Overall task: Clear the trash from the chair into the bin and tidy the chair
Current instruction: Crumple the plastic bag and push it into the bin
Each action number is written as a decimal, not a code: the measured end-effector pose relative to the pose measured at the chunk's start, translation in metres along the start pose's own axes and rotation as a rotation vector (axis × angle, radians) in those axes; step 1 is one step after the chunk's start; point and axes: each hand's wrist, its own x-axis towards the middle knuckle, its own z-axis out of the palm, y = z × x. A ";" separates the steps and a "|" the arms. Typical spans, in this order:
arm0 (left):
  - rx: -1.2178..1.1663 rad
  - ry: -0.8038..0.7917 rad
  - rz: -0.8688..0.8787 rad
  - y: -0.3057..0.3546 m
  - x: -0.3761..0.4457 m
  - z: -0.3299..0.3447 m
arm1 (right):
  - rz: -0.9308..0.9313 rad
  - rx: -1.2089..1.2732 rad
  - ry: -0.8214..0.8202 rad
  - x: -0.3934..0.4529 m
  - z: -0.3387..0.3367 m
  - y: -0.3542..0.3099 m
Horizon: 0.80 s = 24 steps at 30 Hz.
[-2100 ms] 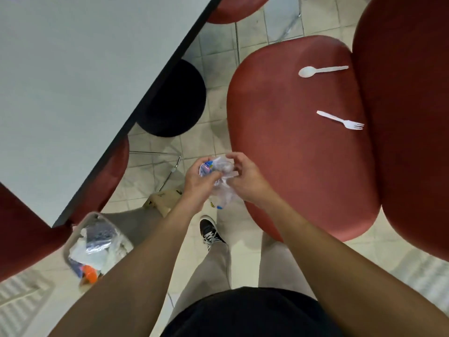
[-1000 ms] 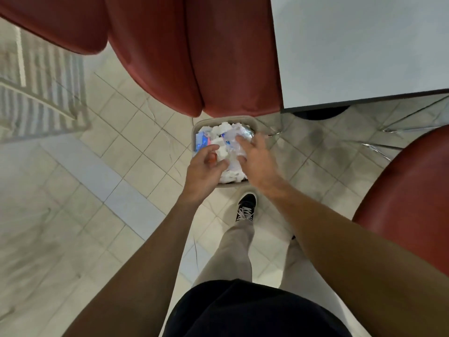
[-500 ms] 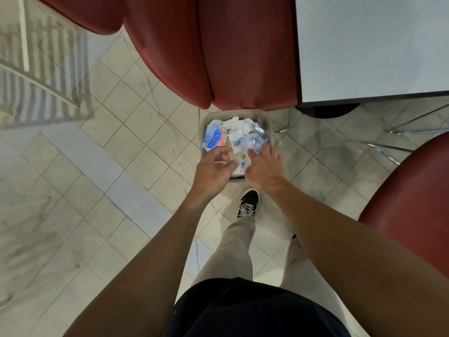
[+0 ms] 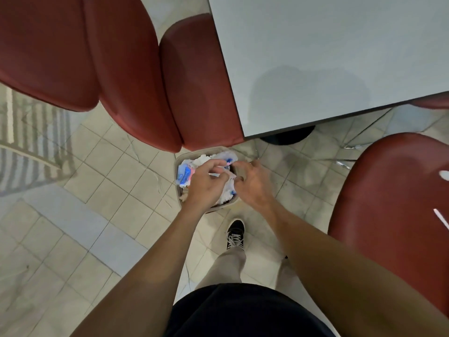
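A small beige bin (image 4: 179, 158) stands on the tiled floor, full of white tissues and a blue wrapper (image 4: 184, 175). My left hand (image 4: 206, 184) hovers over the bin with curled fingers pinching a crumpled clear plastic wrapper (image 4: 228, 177). Just right of it, my right hand (image 4: 254, 184) hangs above the bin's right side, fingers loosely spread and holding nothing. At the right, a red chair seat (image 4: 388, 203) carries a white plastic spoon (image 4: 444, 175) and a white fork (image 4: 441, 218), both cut off by the frame edge.
A grey table (image 4: 328, 57) overhangs the bin's far right. Two red chairs (image 4: 136, 76) crowd the bin from behind. A black table base (image 4: 289, 137) sits under the table's edge. My left foot in a black shoe (image 4: 235, 233) is planted just before the bin.
My hands have drawn slightly apart over the bin. The right hand has let go of the wrapper and shifted right, and the red chair with the cutlery has come into view.
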 end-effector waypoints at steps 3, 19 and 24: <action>0.037 -0.011 0.007 0.003 -0.002 0.012 | 0.043 0.064 0.024 -0.005 -0.010 0.014; 0.337 -0.303 0.132 0.059 -0.022 0.157 | 0.317 0.263 0.163 -0.050 -0.104 0.155; 0.386 -0.411 0.169 0.080 -0.029 0.213 | 0.403 0.271 0.191 -0.067 -0.137 0.210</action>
